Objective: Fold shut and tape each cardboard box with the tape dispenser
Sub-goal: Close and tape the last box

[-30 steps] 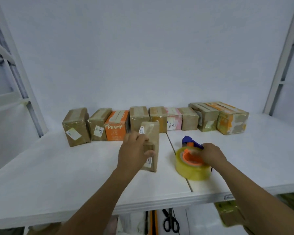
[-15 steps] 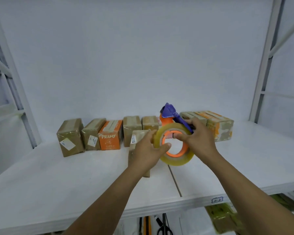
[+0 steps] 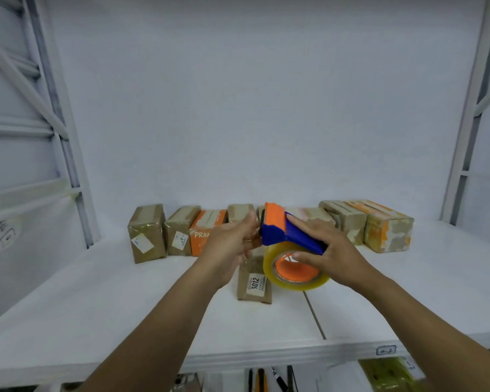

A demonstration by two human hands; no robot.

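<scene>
Above the "3012"-labelled brown box (image 3: pixel 253 281), lying lengthwise front-to-back mid-worktop (image 3: pixel 125 306), the right hand (image 3: pixel 333 251) grips the tape dispenser (image 3: pixel 289 239), its orange head aimed left toward the back row's "PRAM"-lettered orange box (image 3: pixel 205 234), the left hand (image 3: pixel 231 246) curled at that head, grasp unclear.

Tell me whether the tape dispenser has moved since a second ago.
Yes. The tape dispenser is lifted off the table, up and left, from beside the near box to above it.

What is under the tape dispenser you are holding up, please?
A brown cardboard box with a 3012 label stands on the white table below the tape dispenser. Its top is hidden by the tape roll and the left hand.
</scene>
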